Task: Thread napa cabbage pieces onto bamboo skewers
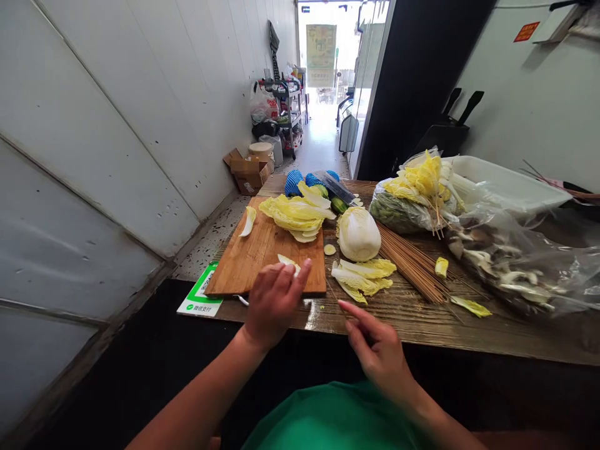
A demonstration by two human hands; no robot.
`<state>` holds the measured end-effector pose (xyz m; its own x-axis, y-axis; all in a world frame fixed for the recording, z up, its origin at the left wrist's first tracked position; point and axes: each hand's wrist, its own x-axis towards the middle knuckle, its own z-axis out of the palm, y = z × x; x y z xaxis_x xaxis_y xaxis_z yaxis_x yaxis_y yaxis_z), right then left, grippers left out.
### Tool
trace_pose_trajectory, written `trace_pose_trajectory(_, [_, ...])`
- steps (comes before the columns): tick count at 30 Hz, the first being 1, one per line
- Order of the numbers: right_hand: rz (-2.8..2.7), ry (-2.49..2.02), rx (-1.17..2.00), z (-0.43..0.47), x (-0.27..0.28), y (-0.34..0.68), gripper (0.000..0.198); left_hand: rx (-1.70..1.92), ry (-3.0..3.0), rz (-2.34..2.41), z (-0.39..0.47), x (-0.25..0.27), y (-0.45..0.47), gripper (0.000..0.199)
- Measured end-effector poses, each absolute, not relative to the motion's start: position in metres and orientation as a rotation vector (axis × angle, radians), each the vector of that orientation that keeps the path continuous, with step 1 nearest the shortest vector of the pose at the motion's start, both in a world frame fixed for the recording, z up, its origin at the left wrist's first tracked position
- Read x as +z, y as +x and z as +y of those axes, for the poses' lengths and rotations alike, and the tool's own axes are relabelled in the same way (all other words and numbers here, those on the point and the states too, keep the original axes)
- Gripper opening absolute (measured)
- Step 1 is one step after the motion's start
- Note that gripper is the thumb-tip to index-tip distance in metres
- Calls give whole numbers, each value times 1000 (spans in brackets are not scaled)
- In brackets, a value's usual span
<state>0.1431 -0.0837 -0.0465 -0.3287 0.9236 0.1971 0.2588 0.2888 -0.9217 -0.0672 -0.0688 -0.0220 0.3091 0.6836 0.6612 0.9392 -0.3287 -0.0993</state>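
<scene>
At the front edge of the wooden cutting board (253, 256), my left hand (274, 300) has its fingers closed over a piece of cabbage leaf (289, 262); the hand hides most of it. My right hand (377, 350) pinches a thin bamboo skewer (332, 291) between thumb and forefinger, its tip pointing away toward the board. A pile of yellow-white cabbage leaves (295, 215) lies at the back of the board, with a narrow leaf strip (249, 221) on its left. Right of the board sit a cabbage head (359, 234) and several cut leaves (363, 276).
Loose bamboo skewers (410, 265) lie to the right, near a small cabbage roll (441, 267). A bag of mushrooms (525, 275), skewered cabbage (422, 181) and a white tub (510, 181) stand beyond. A knife (334, 186) rests at the back. A green-white sign (201, 299) lies left.
</scene>
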Motion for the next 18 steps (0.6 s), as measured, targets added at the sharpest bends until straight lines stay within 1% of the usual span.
trace_pose_trajectory(3, [-1604,-1138,1232,-79,-49,146,38,-610,-2395,-1596,-67,-36,-52,38])
trace_pose_trajectory(6, [-1549,-1132,1337,-75,-54,147,39,-685,-2493,-1903,-73,-42,-43,42])
trace_pose_trajectory(9, [-1546,-1128,1385,-75,-58,146,40,-1000,-2458,-2077,-82,-41,-42,42])
trace_pose_trajectory(12, [-1542,-1115,1408,-76,-60,145,39,-1445,-2127,-2263,-87,-36,-49,31])
trace_pose_trajectory(14, [-1547,-1105,1421,-77,-60,145,39,-1616,-1903,-2417,-88,-32,-54,26])
trace_pose_trajectory(16, [-1561,-1093,1433,-77,-59,144,38,-1583,-1869,-2516,-87,-29,-56,24])
trace_pose_trajectory(18, [-1568,-1081,1429,-77,-58,143,37,-1441,-1920,-2492,-84,-28,-56,29])
